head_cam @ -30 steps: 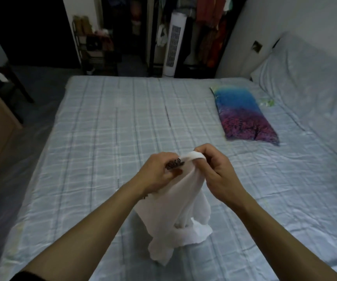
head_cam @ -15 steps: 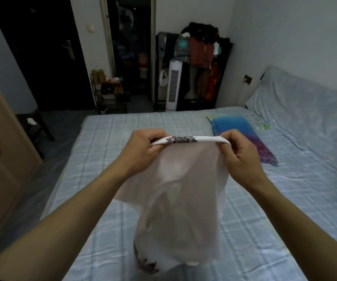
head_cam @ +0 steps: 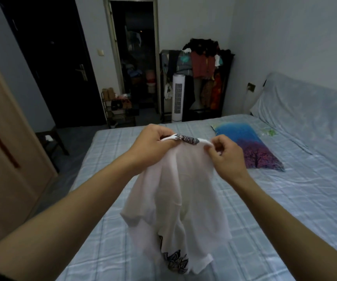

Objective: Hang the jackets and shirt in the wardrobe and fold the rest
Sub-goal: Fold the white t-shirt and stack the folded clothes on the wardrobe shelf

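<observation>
A white T-shirt with a dark patterned collar hangs in the air above the bed. My left hand grips the collar's left end. My right hand pinches the fabric at the collar's right end. The shirt droops between my arms, and its lower hem, with a dark print, touches the sheet. Across the room stands an open clothes rack with several garments hung and piled on it.
A blue-and-purple pillow lies on the bed to the right. A white tower fan stands before the rack. A shoe shelf and a dark doorway are at the back. A wooden door is on the left.
I lifted the T-shirt from a bunch near the sheet and spread its collar between both hands. My view rose toward the far wall.
</observation>
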Motion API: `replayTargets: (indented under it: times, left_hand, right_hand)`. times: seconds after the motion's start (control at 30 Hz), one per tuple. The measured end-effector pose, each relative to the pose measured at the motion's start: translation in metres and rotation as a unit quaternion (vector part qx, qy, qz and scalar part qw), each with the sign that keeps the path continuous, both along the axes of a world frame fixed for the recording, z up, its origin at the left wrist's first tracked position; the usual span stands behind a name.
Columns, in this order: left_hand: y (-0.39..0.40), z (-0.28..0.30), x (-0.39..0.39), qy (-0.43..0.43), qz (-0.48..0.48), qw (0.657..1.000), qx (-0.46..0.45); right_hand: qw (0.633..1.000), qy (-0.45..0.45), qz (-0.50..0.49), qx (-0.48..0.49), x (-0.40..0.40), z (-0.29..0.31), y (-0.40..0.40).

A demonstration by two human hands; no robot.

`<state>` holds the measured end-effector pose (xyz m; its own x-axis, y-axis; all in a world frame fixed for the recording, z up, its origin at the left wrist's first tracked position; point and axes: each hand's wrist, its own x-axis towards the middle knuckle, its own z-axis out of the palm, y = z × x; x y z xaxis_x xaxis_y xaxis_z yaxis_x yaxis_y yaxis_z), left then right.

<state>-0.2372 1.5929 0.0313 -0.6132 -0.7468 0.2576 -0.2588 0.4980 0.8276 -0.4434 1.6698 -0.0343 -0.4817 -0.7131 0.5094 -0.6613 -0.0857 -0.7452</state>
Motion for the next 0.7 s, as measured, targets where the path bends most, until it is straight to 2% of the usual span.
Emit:
replayTargets:
  times: [0.1, 0.2, 0.27, 0.4, 0.53, 0.7]
  left_hand:
    - [0.004, 0.004, -0.018, -0.028, 0.005, 0.999, 0.028]
    - [0.004, 0.000, -0.036, -0.056, 0.037, 0.997, 0.031]
    - [0.005, -0.006, -0.043, -0.067, 0.055, 0.996, 0.035]
    - [0.002, -0.013, -0.049, -0.058, 0.082, 0.994, 0.045]
    - [-0.001, -0.018, -0.043, -0.036, 0.100, 0.994, 0.041]
    - [-0.011, -0.028, -0.030, -0.038, 0.126, 0.990, 0.046]
  right_hand:
    - [1.000, 0.011, 0.006, 0.002, 0.017, -0.020, 0.015]
    - [0.997, -0.011, 0.081, 0.003, 0.039, -0.047, 0.036]
    - [0.990, -0.051, 0.126, 0.029, 0.052, -0.062, 0.047]
    - [0.980, -0.154, 0.118, 0.036, 0.056, -0.072, 0.059]
    - [0.948, -0.244, 0.193, 0.067, 0.055, -0.068, 0.061]
    - [0.915, -0.312, 0.225, 0.121, 0.049, -0.069, 0.059]
